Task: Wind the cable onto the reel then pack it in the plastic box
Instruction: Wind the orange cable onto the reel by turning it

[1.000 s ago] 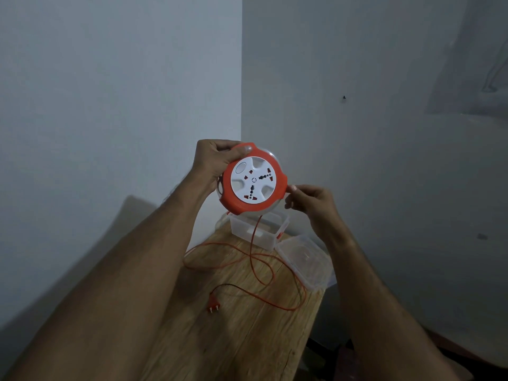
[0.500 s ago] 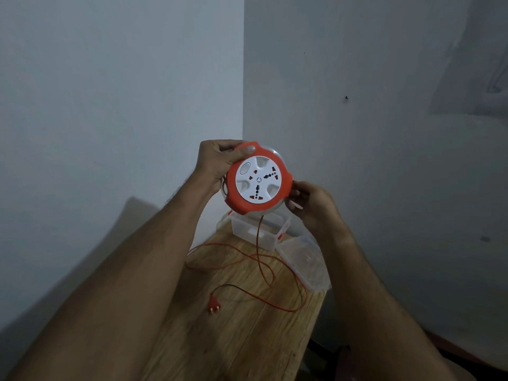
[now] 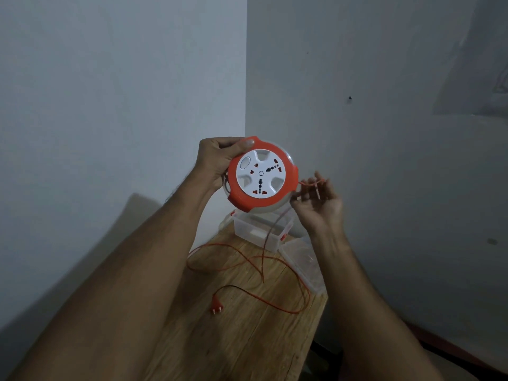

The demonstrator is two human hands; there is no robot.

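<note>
The wooden counter (image 3: 247,339) fills the lower middle of the frame, set into a corner of grey walls. At its far end, just below centre, stands the clear plastic box (image 3: 258,235) with its top open, and its lid (image 3: 302,265) lies just beside it toward the right. The reel (image 3: 262,176), orange with a white socket face, is held up at the centre of the frame, above the box. The left hand (image 3: 217,160) holds it in a firm grip round the upper left rim, thumb on the front edge. The right hand (image 3: 320,202), to the right of the reel, has its fingers loosely curled with the thin orange cable (image 3: 264,259) looped over them. Most of the cable lies in slack loops on the counter, ending at the plug (image 3: 215,309) in the lower middle. Winding looks barely begun; the next move calls for laying that loop into the reel's groove without letting it slip.
</note>
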